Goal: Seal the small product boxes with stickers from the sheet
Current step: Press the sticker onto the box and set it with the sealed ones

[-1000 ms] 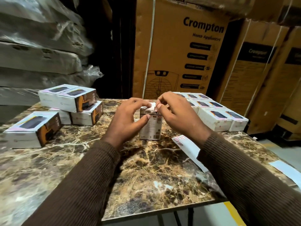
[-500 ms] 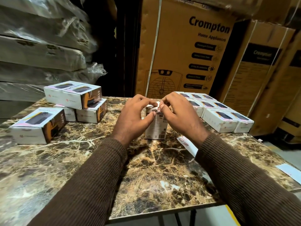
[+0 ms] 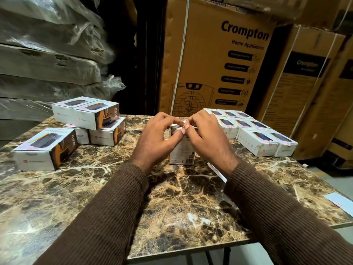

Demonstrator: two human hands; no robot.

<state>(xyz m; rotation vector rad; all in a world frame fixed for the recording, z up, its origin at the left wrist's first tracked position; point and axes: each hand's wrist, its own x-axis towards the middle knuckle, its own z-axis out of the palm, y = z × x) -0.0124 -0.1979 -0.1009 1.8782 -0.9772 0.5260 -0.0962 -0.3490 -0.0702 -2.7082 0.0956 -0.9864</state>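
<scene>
Evidently you stood the small product box (image 3: 182, 150) on end between your hands so its top flap faced you; your left hand (image 3: 152, 138) curled round its side to steady it, while your right hand (image 3: 207, 138) pinched a small pink sticker (image 3: 183, 131) down over the flap edge. Beside your right wrist lay the thin white sticker sheet (image 3: 217, 172), close for the next peel. Matte card boxes waited stacked at left (image 3: 86, 115) and sealed in rows at right (image 3: 256, 138) on the glossy veined marble table (image 3: 172, 197)
</scene>
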